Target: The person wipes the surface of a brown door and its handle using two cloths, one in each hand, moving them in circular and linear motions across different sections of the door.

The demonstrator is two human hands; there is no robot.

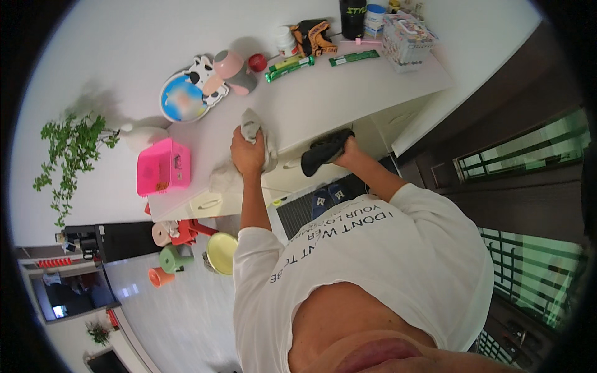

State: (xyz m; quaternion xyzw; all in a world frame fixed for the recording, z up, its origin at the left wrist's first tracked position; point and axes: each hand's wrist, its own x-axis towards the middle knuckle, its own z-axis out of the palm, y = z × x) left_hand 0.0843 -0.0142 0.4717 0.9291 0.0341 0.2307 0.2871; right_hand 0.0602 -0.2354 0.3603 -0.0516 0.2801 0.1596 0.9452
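Note:
My left hand [248,154] grips a crumpled grey-white cloth [268,149] at the front part of the white cabinet top [298,112]. Part of the cloth pokes up past my fingers, and a pale flat piece of fabric hangs over the cabinet's edge beside my wrist. In front of the drawer fronts, below the top's edge, my right hand [349,151] holds a dark, soft-looking item [324,151], possibly a cap or a slipper. That item hides some of the right fingers.
Along the wall stand a pink basket [179,165], a cow-shaped ornament [184,98], a pink-grey cup [235,72], green sachets [290,69], a black bottle [353,21] and a printed box [406,42]. Blue slippers [322,200] lie on a dark mat [296,217]. Stools [175,259] stand left.

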